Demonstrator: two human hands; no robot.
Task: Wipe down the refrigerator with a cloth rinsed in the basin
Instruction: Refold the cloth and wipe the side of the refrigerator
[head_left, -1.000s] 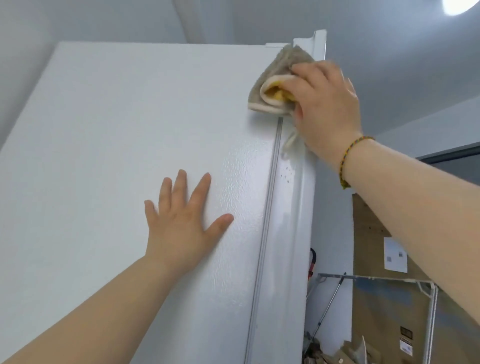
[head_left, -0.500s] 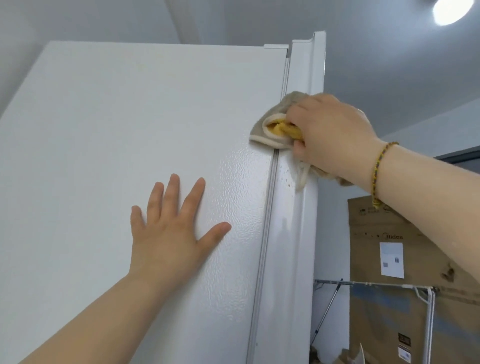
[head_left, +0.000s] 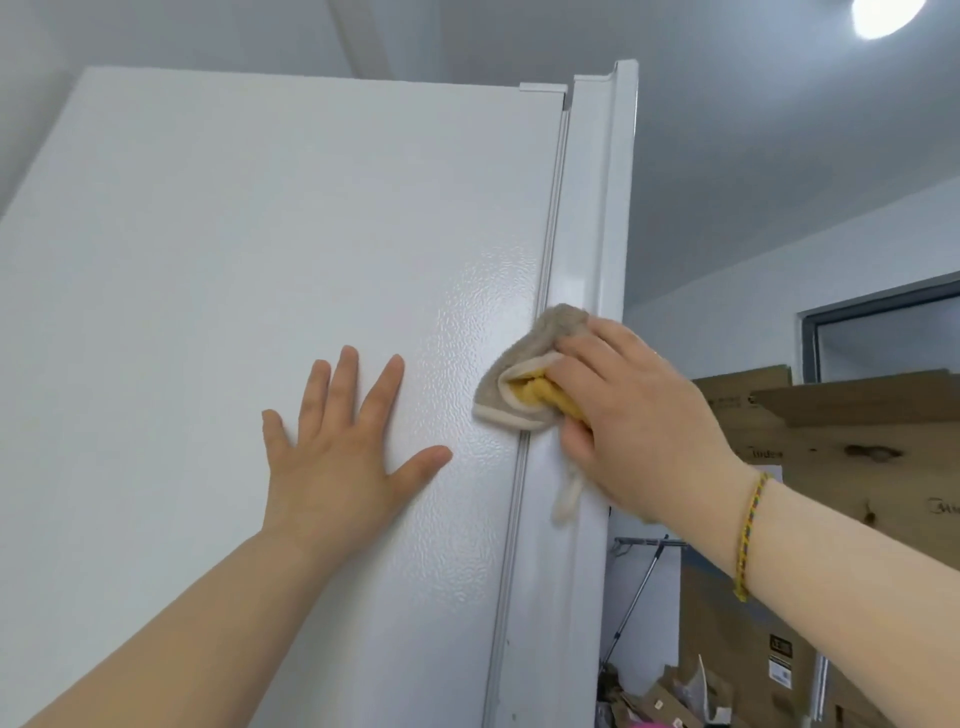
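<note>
The white refrigerator (head_left: 249, 249) fills the left and middle of the view, seen from below along its side panel and door edge (head_left: 587, 218). My right hand (head_left: 639, 421) is shut on a folded grey and yellow cloth (head_left: 530, 374), pressing it against the seam between panel and door edge at mid height. A loose strip of cloth hangs below the hand. My left hand (head_left: 343, 457) lies flat on the textured side panel, fingers spread, holding nothing. The basin is not in view.
To the right of the refrigerator stand large cardboard boxes (head_left: 831, 467) and a metal rack (head_left: 649, 545). Small boxes and clutter (head_left: 670, 701) lie on the floor below. A dark window frame (head_left: 883, 322) and a ceiling lamp (head_left: 883, 15) are at upper right.
My right hand has slid the cloth down the door edge from the top corner to mid height. My left hand has stayed flat on the panel.
</note>
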